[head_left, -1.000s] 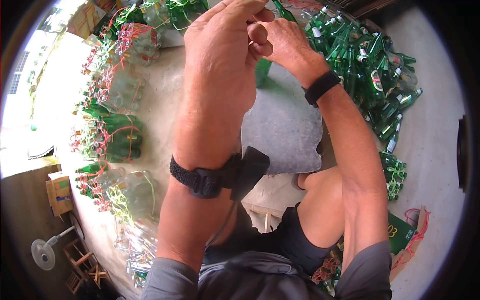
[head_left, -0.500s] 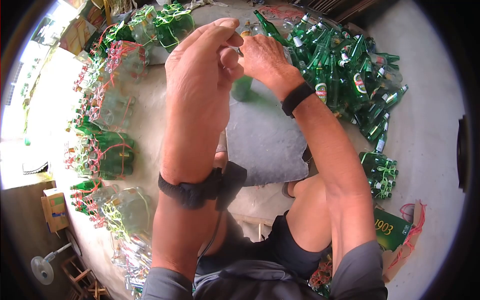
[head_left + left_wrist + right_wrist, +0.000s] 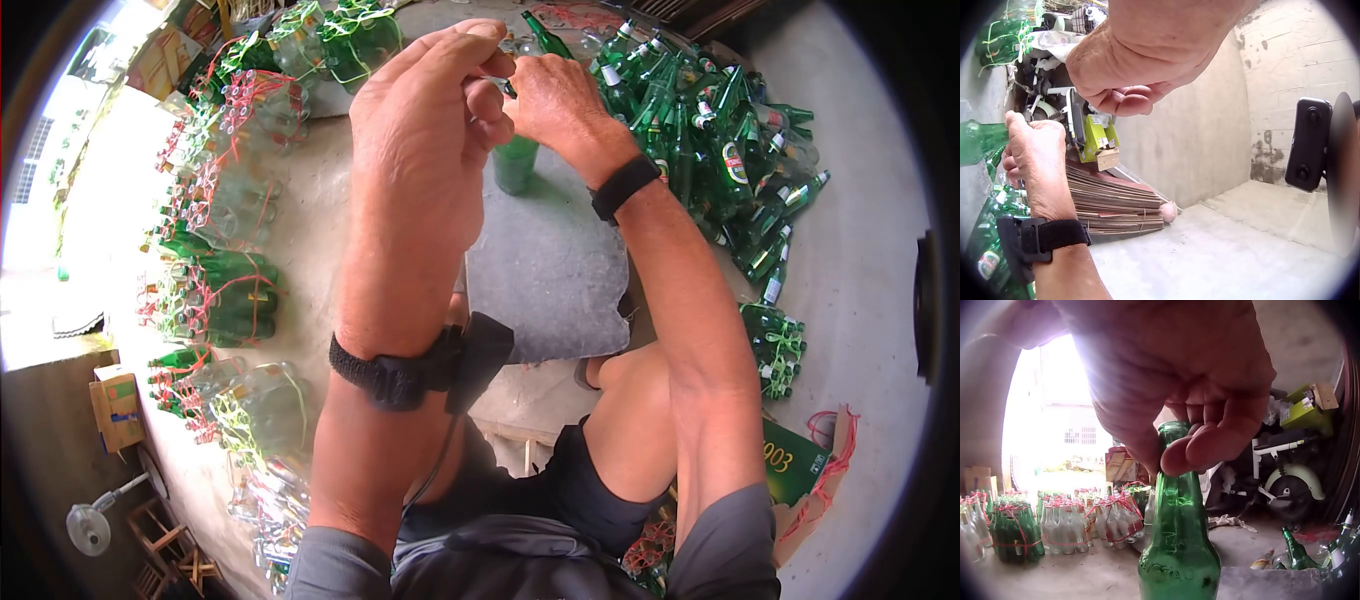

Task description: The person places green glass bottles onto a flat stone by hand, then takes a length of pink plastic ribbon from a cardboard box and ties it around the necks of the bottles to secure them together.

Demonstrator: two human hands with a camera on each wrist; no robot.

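Note:
A green glass bottle (image 3: 515,168) stands upright near the far end of a grey slab (image 3: 545,265). My right hand (image 3: 562,100) grips its neck, and the right wrist view shows thumb and fingers pinched just under the mouth of the bottle (image 3: 1179,556), which has raised lettering on its shoulder. Beside it, on the left, my left hand (image 3: 425,110) is raised with bent fingers close to the bottle's top. The left wrist view shows this left hand (image 3: 1141,59) from its outer side, its thumb hidden; I cannot tell whether it pinches something small.
Many loose green bottles (image 3: 690,140) lie heaped on the right. Bundles tied with red and green cord (image 3: 230,285) line the left side. A green carton (image 3: 790,465) is at lower right, a fan (image 3: 90,528) at lower left. Flattened cardboard (image 3: 1116,200) is stacked by the wall.
The head view swings right and up, then partly back. Both hands keep nearly the same pose at the bottle, and the bottle stays on the slab.

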